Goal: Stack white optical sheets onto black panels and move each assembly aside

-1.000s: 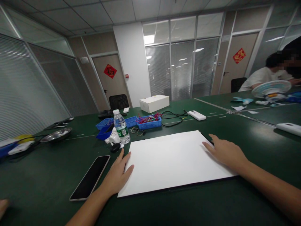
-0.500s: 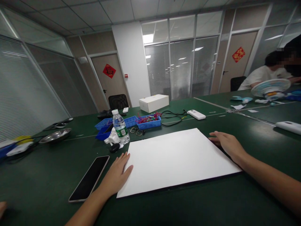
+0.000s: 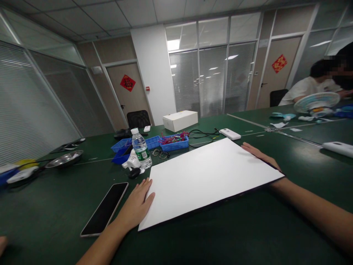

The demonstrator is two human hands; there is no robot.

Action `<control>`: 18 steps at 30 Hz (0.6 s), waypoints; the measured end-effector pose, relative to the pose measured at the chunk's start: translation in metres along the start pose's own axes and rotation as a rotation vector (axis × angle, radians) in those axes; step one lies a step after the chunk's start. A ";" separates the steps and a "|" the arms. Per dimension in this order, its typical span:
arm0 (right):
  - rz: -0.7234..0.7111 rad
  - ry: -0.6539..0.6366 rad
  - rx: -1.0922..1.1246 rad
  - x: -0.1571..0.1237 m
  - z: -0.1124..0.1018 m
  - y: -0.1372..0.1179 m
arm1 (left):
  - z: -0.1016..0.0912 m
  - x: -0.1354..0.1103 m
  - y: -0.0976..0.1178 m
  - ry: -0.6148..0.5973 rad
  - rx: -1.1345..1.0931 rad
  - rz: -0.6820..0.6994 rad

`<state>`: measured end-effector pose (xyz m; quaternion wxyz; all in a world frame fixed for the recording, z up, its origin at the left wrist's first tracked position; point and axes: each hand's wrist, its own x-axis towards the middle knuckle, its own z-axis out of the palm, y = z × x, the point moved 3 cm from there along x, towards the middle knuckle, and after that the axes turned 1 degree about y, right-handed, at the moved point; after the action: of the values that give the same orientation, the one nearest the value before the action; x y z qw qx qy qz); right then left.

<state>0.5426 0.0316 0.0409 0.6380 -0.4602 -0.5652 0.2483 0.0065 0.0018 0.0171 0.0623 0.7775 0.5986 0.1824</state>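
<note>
A large white sheet (image 3: 204, 180) lies in front of me, its right side raised off the table and its left side low. My left hand (image 3: 139, 202) rests at its left edge, fingers stretched out and thumb on the surface. At the raised right edge, my right hand (image 3: 261, 156) has straight fingers reaching past the sheet from behind and below. The sheet hides its thumb and part of its palm. Left of my left hand, a phone (image 3: 105, 209) lies screen up and dark.
Beyond the sheet stand a water bottle (image 3: 141, 150), blue trays (image 3: 175, 146) and a white box (image 3: 180, 120). Glasses (image 3: 161, 153) lie near the trays. A metal bowl (image 3: 64, 159) sits at left. At far right, people sit near a fan (image 3: 317, 102).
The sheet's right side has risen from the table and tilted upward, with my right hand moving up and slightly forward under its edge. My left hand has barely moved.
</note>
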 end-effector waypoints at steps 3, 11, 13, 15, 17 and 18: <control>-0.058 -0.049 -0.034 -0.003 -0.001 0.004 | 0.000 0.000 0.002 -0.026 -0.006 -0.025; -0.026 -0.086 -0.001 0.002 -0.003 0.008 | -0.015 0.005 -0.003 0.040 -0.339 -0.128; 0.015 -0.058 0.024 0.002 -0.002 0.010 | -0.023 0.008 -0.007 0.079 -0.467 -0.142; 0.058 -0.019 0.060 0.000 -0.002 0.011 | -0.029 0.009 -0.007 0.084 -0.553 -0.153; 0.105 0.025 0.104 -0.001 -0.002 0.012 | -0.032 0.008 -0.003 0.048 -0.610 -0.166; 0.127 0.048 0.125 -0.002 -0.002 0.012 | -0.033 0.007 0.001 0.025 -0.626 -0.164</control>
<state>0.5461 0.0349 0.0296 0.6619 -0.4601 -0.5029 0.3118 -0.0030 0.0045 0.0491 0.3054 0.6675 0.5748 0.3615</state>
